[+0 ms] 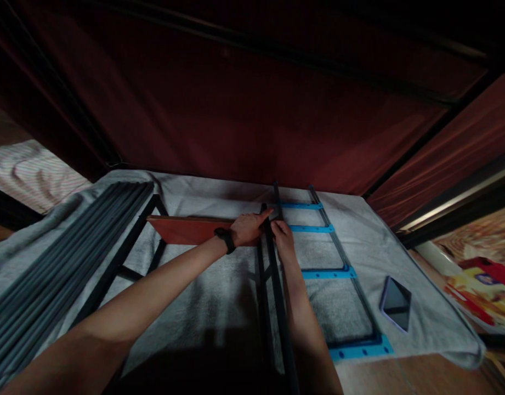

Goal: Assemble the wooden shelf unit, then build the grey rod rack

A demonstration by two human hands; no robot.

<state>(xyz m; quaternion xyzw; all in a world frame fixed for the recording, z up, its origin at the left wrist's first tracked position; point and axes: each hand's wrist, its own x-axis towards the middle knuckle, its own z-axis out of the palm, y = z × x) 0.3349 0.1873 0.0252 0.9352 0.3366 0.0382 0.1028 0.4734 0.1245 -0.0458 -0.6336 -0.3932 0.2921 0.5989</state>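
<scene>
My left hand lies on the right end of a reddish-brown board, fingers closed over its top edge, a black watch on the wrist. My right hand pinches at the black metal upright just where the board's end meets it; what the fingertips hold is too small to see. The board stands on edge across a black frame lying on a grey towel. To the right lies a ladder-like black frame with blue cross plates.
A bundle of dark grey rods lies along the left. A phone rests on the towel at the right. Dark red curtain behind. A bright patterned floor mat shows at far right, striped bedding at far left.
</scene>
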